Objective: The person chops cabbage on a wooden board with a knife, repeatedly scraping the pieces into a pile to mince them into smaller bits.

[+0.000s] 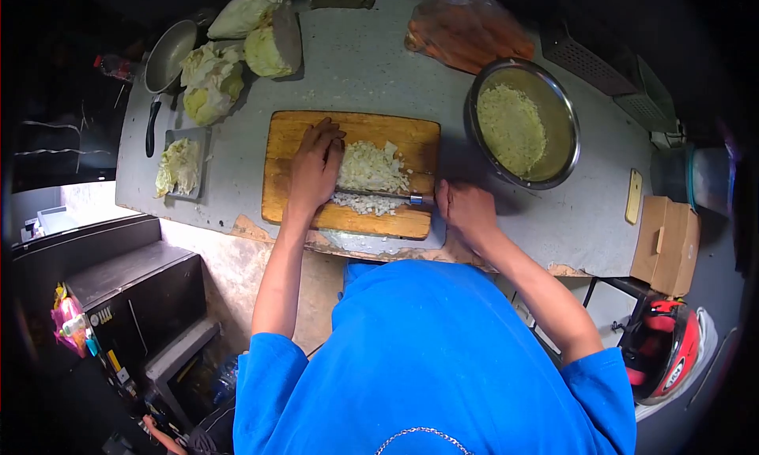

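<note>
My right hand (468, 211) is closed round the handle of a knife (371, 192), whose blade lies level across the chopped cabbage (370, 166) and points left. A larger heap is on the far side of the blade, and small bits are on the near side. My left hand (316, 166) lies on the left part of the wooden cutting board (304, 123), fingers stretched out and directed away from me. Its thumb side is against the heap, close to the knife's tip.
A metal bowl (565, 123) of chopped cabbage stands right of the board, with bagged carrots (466, 40) behind it. Cabbage heads (273, 48), a frying pan (170, 56) and a small tray (199, 166) with leaves are at left. A phone (633, 196) lies near the right edge.
</note>
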`<state>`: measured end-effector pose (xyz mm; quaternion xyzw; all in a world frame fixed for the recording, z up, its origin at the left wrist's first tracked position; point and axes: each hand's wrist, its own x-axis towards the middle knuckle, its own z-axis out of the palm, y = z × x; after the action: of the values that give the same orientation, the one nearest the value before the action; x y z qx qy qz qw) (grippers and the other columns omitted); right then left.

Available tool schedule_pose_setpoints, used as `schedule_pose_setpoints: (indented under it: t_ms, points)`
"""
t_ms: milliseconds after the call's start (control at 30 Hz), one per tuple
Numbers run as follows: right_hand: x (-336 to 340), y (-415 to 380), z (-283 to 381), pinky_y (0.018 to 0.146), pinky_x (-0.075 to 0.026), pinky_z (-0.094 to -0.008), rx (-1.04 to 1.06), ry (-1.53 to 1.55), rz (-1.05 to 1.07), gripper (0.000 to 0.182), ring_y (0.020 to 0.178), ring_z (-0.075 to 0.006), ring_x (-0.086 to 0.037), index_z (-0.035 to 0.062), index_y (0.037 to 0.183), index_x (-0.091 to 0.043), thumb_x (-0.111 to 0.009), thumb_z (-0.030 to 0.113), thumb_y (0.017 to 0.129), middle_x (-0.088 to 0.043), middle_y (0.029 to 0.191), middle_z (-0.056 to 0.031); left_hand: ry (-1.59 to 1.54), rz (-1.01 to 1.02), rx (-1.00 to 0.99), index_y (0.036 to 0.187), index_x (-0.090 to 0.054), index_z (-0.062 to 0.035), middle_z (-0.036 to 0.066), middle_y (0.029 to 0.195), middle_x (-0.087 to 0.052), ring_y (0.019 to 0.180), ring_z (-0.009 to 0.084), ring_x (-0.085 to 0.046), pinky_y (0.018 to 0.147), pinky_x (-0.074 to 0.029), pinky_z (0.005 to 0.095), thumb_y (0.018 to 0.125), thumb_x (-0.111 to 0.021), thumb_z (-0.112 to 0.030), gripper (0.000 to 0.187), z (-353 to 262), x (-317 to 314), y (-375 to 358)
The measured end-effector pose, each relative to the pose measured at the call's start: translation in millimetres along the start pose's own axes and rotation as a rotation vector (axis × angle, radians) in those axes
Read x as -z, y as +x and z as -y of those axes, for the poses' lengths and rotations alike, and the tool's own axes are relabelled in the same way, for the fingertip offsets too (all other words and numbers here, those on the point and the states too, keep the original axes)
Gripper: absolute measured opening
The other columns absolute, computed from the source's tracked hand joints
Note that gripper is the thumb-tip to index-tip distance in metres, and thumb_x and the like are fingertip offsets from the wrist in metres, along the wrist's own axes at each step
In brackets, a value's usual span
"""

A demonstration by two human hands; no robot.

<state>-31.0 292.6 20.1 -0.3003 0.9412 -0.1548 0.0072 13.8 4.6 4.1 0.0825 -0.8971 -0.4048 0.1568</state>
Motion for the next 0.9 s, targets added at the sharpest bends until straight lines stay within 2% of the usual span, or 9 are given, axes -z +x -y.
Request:
schedule_pose_setpoints:
  t_ms: [67,200,267,400,467,567,667,767,900]
  points:
    - [-18,-2,-10,0.057,-0.055,-0.0468,-0.026,0.058,-0.060,0.040,0.061,-0.0339,-0.067,0.0048,0.065,-0.068,-0.059,0.024,0.099,-0.066,0.066,-0.0130,0.067,-0.011,-0.004,0.111,-0.071,0.0026,0.020,0.124,-0.069,0.134,0.0389,-0.056,0.119,-0.037,0.0490,0.100,-0.053,-0.010,0.025,-8,-3,0]
    - [36,12,14,0.058,-0.055,-0.0474,0.012,0.027,-0.042,0.038,0.063,-0.0342,-0.067,0.0045,0.067,-0.068,-0.059,0.024,0.099,-0.066,0.068,-0.0130,0.038,-0.030,-0.053,0.110,-0.071,0.0026,0.020,0.123,-0.069,0.130,0.0400,-0.058,0.117,-0.040,0.0488,0.099,-0.054,-0.009,0.024,5,1,-3]
    - [50,14,23,0.058,-0.055,-0.0468,0.099,0.008,-0.075,0.036,0.065,-0.0341,-0.067,0.0044,0.070,-0.068,-0.059,0.024,0.099,-0.065,0.069,-0.0131,-0.046,-0.049,0.001,0.110,-0.071,0.0030,0.021,0.122,-0.069,0.129,0.0406,-0.059,0.117,-0.041,0.0492,0.099,-0.054,-0.009,0.023,9,2,-5]
    - [1,4,-4,0.059,-0.054,-0.0466,0.069,-0.036,-0.048,0.035,0.066,-0.0341,-0.067,0.0039,0.072,-0.069,-0.059,0.025,0.099,-0.066,0.071,-0.0134,0.007,-0.058,-0.026,0.109,-0.070,0.0033,0.022,0.119,-0.070,0.128,0.0409,-0.060,0.118,-0.040,0.0492,0.099,-0.054,-0.008,0.023,2,-1,-5]
    - [-17,1,-13,0.059,-0.054,-0.0470,0.056,0.045,-0.078,0.037,0.064,-0.0349,-0.066,0.0037,0.070,-0.068,-0.059,0.025,0.099,-0.066,0.070,-0.0136,0.037,-0.052,0.041,0.109,-0.070,0.0032,0.022,0.116,-0.071,0.130,0.0401,-0.059,0.119,-0.038,0.0499,0.099,-0.053,-0.008,0.022,-9,-4,-7]
    - [21,14,3,0.060,-0.054,-0.0480,0.077,-0.011,-0.059,0.042,0.066,-0.0354,-0.067,0.0035,0.066,-0.068,-0.057,0.026,0.100,-0.066,0.069,-0.0145,0.034,-0.062,-0.086,0.109,-0.070,0.0024,0.021,0.116,-0.071,0.128,0.0407,-0.061,0.115,-0.042,0.0493,0.100,-0.054,-0.009,0.022,9,-2,-10]
    - [51,18,22,0.059,-0.055,-0.0488,0.090,-0.025,-0.023,0.046,0.062,-0.0365,-0.067,0.0046,0.061,-0.067,-0.056,0.026,0.100,-0.066,0.066,-0.0156,-0.074,-0.070,-0.016,0.109,-0.071,0.0018,0.021,0.115,-0.071,0.125,0.0413,-0.062,0.111,-0.045,0.0486,0.100,-0.055,-0.009,0.021,8,4,-8]
    - [17,11,8,0.059,-0.055,-0.0494,-0.021,-0.055,0.054,0.048,0.057,-0.0383,-0.066,0.0057,0.060,-0.068,-0.054,0.026,0.101,-0.065,0.063,-0.0162,-0.057,-0.086,-0.018,0.110,-0.071,0.0017,0.021,0.116,-0.071,0.124,0.0412,-0.063,0.109,-0.046,0.0481,0.100,-0.055,-0.009,0.022,7,1,-5]
    - [-16,7,-11,0.059,-0.054,-0.0494,-0.015,0.023,0.017,0.047,0.055,-0.0378,-0.065,0.0054,0.060,-0.068,-0.054,0.026,0.101,-0.066,0.062,-0.0161,0.018,-0.072,0.020,0.110,-0.071,0.0020,0.022,0.116,-0.071,0.124,0.0404,-0.063,0.110,-0.046,0.0481,0.101,-0.054,-0.010,0.022,-6,-1,-3]
